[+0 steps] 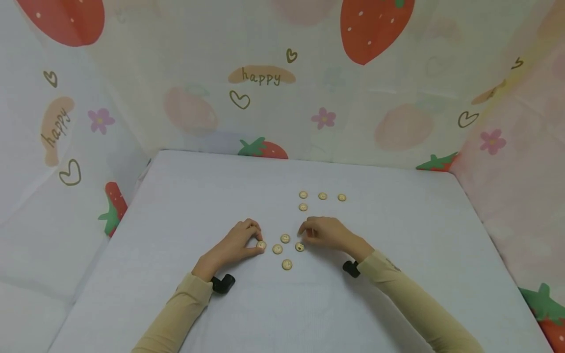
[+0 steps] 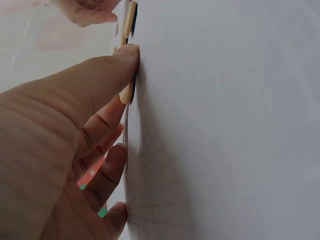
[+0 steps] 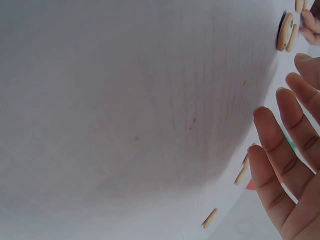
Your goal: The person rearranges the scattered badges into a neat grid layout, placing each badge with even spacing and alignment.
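In the head view, my left hand (image 1: 236, 242) has thumb and index finger on either side of a small round wooden disc (image 1: 261, 244) with a dark mark. The left wrist view shows this disc (image 2: 126, 94) at the tabletop, partly hidden by the thumb. My right hand (image 1: 328, 232) hovers with loosely bent fingers beside a dark-spotted disc (image 1: 299, 246). Nothing shows between its fingers (image 3: 270, 132) in the right wrist view. Between the hands lie an upper disc (image 1: 285, 239) and a middle disc (image 1: 277, 249), with a lower disc (image 1: 287, 264) nearer me.
Farther back on the white table (image 1: 212, 181), three discs form a row, from a left disc (image 1: 303, 194) to a right disc (image 1: 342, 197). One more disc (image 1: 303, 207) lies just below the left end. A strawberry-printed cloth (image 1: 331, 88) surrounds the back and sides.
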The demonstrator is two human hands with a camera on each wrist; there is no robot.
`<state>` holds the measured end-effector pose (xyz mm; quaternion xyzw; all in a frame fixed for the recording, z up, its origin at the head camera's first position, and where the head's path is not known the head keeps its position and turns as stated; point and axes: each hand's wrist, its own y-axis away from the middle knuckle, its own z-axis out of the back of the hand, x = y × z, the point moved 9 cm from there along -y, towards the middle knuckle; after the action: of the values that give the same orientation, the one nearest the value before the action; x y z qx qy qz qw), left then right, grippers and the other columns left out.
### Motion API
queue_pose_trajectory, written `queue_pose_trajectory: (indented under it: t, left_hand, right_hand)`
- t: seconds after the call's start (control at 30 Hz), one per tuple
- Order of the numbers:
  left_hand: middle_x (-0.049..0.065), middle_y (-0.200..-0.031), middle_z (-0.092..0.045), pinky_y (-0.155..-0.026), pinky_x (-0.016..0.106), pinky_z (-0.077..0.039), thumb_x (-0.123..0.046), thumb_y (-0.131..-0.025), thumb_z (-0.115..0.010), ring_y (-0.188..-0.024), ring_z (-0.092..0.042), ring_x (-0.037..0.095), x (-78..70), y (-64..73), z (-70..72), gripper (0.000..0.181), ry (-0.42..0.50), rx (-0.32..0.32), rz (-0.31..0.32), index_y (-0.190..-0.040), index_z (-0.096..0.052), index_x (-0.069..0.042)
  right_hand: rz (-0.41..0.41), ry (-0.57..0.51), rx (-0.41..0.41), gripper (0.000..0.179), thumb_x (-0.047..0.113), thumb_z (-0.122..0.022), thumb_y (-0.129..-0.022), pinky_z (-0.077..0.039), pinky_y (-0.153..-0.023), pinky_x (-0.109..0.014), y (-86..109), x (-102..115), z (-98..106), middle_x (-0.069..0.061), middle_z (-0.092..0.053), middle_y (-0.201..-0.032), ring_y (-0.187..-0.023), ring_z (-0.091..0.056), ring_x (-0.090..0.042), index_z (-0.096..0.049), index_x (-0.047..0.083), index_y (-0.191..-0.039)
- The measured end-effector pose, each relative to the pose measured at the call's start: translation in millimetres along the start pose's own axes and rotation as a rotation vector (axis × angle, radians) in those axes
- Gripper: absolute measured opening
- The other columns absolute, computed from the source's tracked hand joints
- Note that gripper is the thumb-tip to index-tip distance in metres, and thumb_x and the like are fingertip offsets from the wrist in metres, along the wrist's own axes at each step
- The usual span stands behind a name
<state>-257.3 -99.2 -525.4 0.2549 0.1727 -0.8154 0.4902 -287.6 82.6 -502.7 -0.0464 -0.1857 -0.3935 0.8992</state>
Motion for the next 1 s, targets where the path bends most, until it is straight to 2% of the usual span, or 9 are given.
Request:
queue_pose_trajectory:
  t: [0.23, 0.53, 1.0]
  left_hand:
    - [0.002, -0.117, -0.05, -0.098, 0.039, -0.036, -0.032, -0.081, -0.072, -0.109, -0.045, 0.021, 1.5, -0.3, -1.6, 0.021, -0.01, 0.007, 0.002, -0.089, -0.059, -0.018]
    - [0.003, -0.117, -0.05, -0.098, 0.04, -0.036, -0.032, -0.081, -0.071, -0.108, -0.045, 0.022, 0.5, 0.5, -1.1, 0.021, -0.006, 0.003, 0.001, -0.09, -0.059, -0.016]
    - [0.003, -0.117, -0.05, -0.098, 0.04, -0.036, -0.03, -0.081, -0.072, -0.109, -0.044, 0.022, -1.7, 2.1, 0.7, 0.021, 0.014, 0.0, 0.004, -0.089, -0.059, -0.016]
  right_hand:
    - [0.029, 0.016, 0.012, 0.017, 0.034, -0.067, -0.083, -0.041, -0.062, -0.02, 5.6, 7.3, -5.0, 0.015, -0.053, -0.078, -0.067, -0.048, -0.002, -0.068, 0.027, -0.099]
    - [0.085, 0.034, 0.021, 0.018, 0.031, -0.069, -0.082, -0.041, -0.064, -0.021, 10.4, 15.0, -8.5, 0.012, -0.056, -0.081, -0.073, -0.05, -0.006, -0.068, 0.026, -0.099]
    - [0.111, 0.067, -0.014, 0.016, 0.034, -0.067, -0.083, -0.041, -0.064, -0.02, 11.3, 17.7, -10.5, 0.014, -0.054, -0.082, -0.072, -0.049, -0.003, -0.066, 0.025, -0.096]
